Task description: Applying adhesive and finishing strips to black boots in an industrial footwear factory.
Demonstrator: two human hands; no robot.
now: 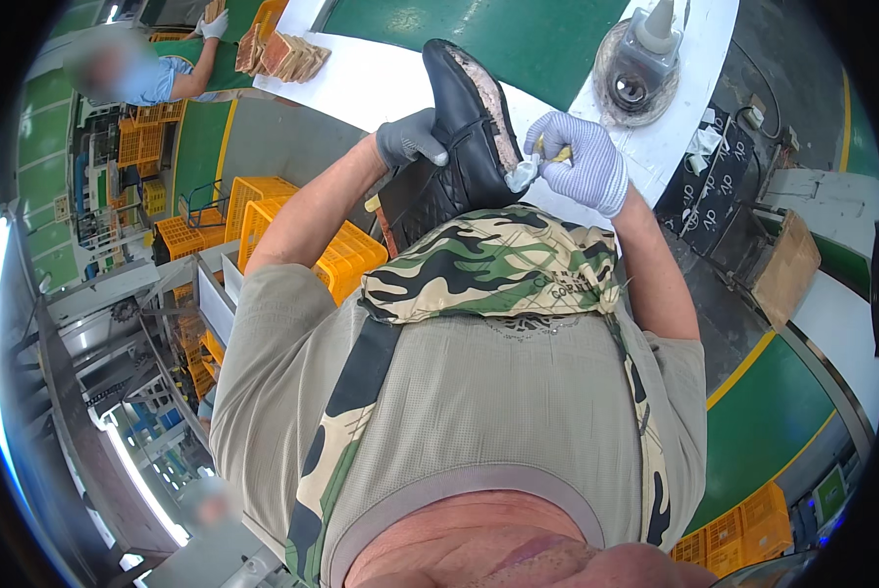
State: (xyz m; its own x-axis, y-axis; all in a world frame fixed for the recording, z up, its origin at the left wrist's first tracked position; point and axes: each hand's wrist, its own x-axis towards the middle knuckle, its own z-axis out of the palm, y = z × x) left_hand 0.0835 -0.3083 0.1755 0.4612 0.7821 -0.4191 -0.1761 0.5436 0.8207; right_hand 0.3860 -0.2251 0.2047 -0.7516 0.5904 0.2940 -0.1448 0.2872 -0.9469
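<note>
A black boot without an outsole is held up before me, its pale, rough underside turned to the right and its toe pointing away. My left hand, in a grey glove, grips it from the left side around the ankle, with the thumb across the leather. Closed in a pinch, my right hand in a striped white glove holds a small yellow-handled tool. A whitish, wet-looking lump at the tool's end touches the boot's heel edge. The tool's exact kind is hidden by my fingers.
A clear squeeze bottle stands on a round, crusted base at the right of the white table. Stacked brown pieces lie at far left. Yellow crates stand beside my left arm. A co-worker works beyond.
</note>
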